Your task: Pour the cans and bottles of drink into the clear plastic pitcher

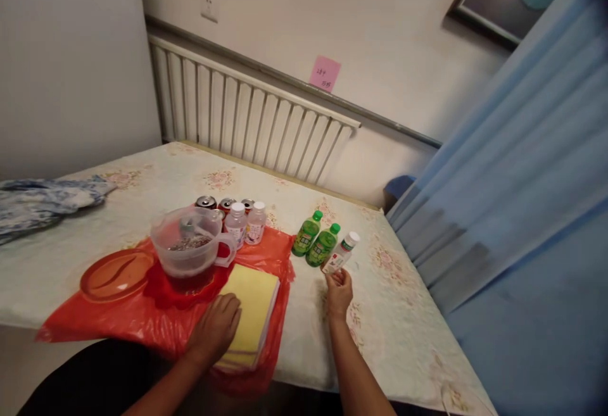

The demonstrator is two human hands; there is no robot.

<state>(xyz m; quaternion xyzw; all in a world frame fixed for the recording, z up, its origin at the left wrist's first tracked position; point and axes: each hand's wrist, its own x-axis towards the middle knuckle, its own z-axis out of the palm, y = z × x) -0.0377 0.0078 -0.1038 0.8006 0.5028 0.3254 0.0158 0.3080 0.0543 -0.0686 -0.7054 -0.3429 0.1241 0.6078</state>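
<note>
Right hand [340,294] holds white-capped bottle [339,256] — left hand [216,327] on yellow paper [251,311].

White-capped, labelled bottle [340,256], yellow-topped paper stack [253,305], lying flat

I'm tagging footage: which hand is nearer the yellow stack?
Left. The left hand lies on the yellow stack; the right hand is off to its right, holding a bottle.

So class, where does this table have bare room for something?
Two patches look free: right of the right hand, toward the blue curtain, and between the patterned cloth and the cans. The red sheet is crowded with the jug, orange lid and yellow book.
</note>
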